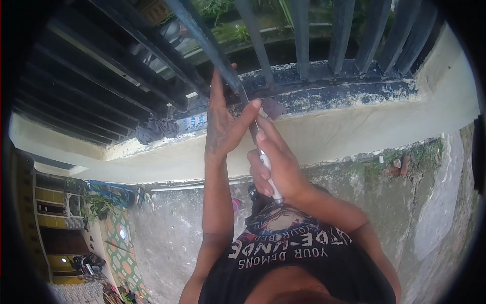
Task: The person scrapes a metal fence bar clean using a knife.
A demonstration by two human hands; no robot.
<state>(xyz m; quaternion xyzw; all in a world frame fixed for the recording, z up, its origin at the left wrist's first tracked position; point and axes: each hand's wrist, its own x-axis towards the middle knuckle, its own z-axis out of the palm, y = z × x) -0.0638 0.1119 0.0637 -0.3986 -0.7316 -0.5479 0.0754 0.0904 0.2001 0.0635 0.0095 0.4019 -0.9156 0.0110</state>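
In the head view, a white-handled knife (271, 177) is gripped in my right hand (283, 164), fingers wrapped round the handle. Its narrow blade (244, 96) points up and away, lying against the lower part of a blue-grey metal bar (215, 53). My left hand (220, 119) is open beside that bar, fingers stretched upward and partly hidden behind it. The left thumb reaches across to the blade, near my right index finger. Dark stains mark the back of my left hand. Below the bars runs a sill (344, 93) with peeling dark paint.
A crumpled dark cloth (156, 130) lies on the ledge at left. A smaller purplish-grey cloth or scrap (273, 108) rests just beyond my right hand. More bars (341, 35) rise along the cream wall (364, 126). Brick pieces (403, 166) sit on the ground at right.
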